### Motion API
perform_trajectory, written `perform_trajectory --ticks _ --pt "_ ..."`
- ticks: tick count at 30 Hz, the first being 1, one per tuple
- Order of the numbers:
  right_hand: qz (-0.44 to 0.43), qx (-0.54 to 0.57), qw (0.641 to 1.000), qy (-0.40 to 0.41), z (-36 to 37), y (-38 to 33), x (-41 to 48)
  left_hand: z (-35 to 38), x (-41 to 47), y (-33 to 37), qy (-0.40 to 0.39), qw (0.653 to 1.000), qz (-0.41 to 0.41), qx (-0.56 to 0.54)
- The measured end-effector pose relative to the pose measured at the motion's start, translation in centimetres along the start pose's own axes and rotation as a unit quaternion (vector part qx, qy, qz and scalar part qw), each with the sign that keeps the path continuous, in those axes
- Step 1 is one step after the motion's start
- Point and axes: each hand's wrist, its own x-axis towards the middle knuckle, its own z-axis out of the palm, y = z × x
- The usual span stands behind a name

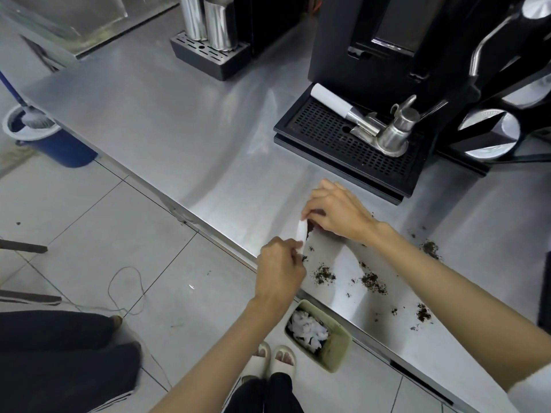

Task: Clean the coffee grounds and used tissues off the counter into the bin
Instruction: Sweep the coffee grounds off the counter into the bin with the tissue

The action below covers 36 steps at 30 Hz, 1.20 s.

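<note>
A white tissue (302,232) is held between both hands over the steel counter (185,138), near its front edge. My left hand (280,272) pinches its lower end. My right hand (337,213) grips its upper end, with dark coffee grounds under the fingers. Loose coffee grounds (372,283) lie scattered in small piles on the counter to the right of the hands. A pale green bin (337,353) stands on the floor below the counter edge, with white tissues (308,330) inside it.
A black coffee machine's drip tray (337,138) holds a portafilter (369,126) just behind the hands. A second drip tray (208,55) with steel cylinders sits at the back. A blue mop bucket (50,141), a cable and another person's legs (59,353) are on the tiled floor at left.
</note>
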Motion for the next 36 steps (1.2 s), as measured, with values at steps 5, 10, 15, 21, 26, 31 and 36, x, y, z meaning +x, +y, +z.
perform_trajectory --ticks 5,10,15,21,26,31,36 --pt "0.028 0.003 0.999 0.037 -1.7 2.0 0.3 -0.4 1.6 1.4 0.005 1.0 0.0 -0.02" --pt "0.051 -0.036 0.993 0.104 -3.0 3.7 2.4 -2.1 7.3 2.2 0.049 0.996 0.059 0.039" --pt "0.048 -0.182 0.977 0.101 -1.6 5.3 3.4 -1.0 11.4 2.7 0.042 0.989 0.094 0.102" --pt "0.093 -0.233 0.961 0.115 -0.6 5.6 0.8 0.2 12.1 3.0 -0.026 0.976 0.166 0.141" --pt "0.122 -0.149 0.965 0.179 0.6 4.4 -3.5 -0.3 11.2 2.8 -0.107 0.951 0.238 0.167" --pt "0.138 -0.121 0.972 0.147 1.8 1.5 -6.7 -1.7 9.3 1.3 -0.181 0.928 0.268 0.182" --pt "0.131 -0.085 0.974 0.163 0.5 0.9 -5.0 -3.1 8.6 0.0 -0.121 0.949 0.257 0.138"
